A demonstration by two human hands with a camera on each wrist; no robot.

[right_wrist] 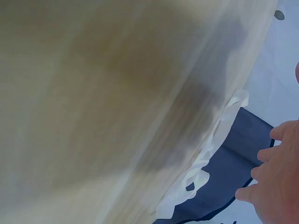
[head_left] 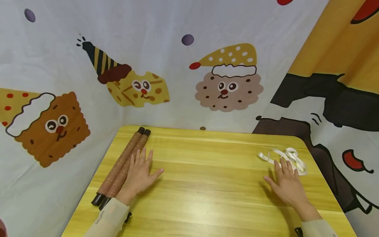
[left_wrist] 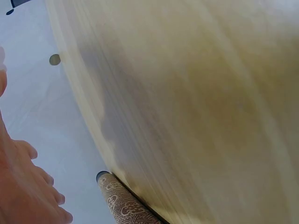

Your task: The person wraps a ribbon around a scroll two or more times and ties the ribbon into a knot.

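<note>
Two brown patterned rolled scrolls (head_left: 118, 169) with black end caps lie side by side along the left of the table. My left hand (head_left: 139, 174) hovers at their right side with fingers spread, holding nothing. In the left wrist view, one scroll end (left_wrist: 124, 200) shows below the hand (left_wrist: 23, 186). A loosely looped cream ribbon (head_left: 291, 154) lies at the far right. Just in front of it is my right hand (head_left: 287, 186), fingers extended and partly covering the ribbon. The right wrist view shows the ribbon (right_wrist: 203, 175) near that hand (right_wrist: 278, 177), which grips nothing.
The yellow wood-grain table (head_left: 207, 164) has rounded far corners. A white curtain (head_left: 165, 26) with cartoon prints hangs behind it and along the left, and a yellow, black and white printed part (head_left: 340, 65) stands at the right.
</note>
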